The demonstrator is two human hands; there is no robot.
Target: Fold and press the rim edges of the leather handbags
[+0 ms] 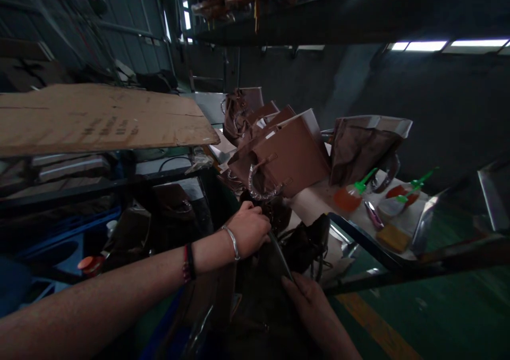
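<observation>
In the lower middle, a dark bag (263, 291) sits low in front of me, its straight upper edge running between my hands. My left hand (250, 228), wearing a silver bangle, is closed on the far end of that edge with its fingers curled over. Nearer to me, my right hand (309, 302) grips the other end, thumb against the rim; its remaining fingers are hidden. Just beyond the left hand lies a brown handbag (292, 153) with a plastic-wrapped handle (258, 185). Shadow hides most of the dark bag's body.
Squeeze bottles with green nozzles (350, 196) and a yellow sponge-like block (393, 238) occupy the tray at right. Another brown bag (362, 147) stands behind them. A cardboard sheet (103, 116) juts in at left, above an orange-capped bottle (91, 265). A shelf (338, 17) hangs overhead.
</observation>
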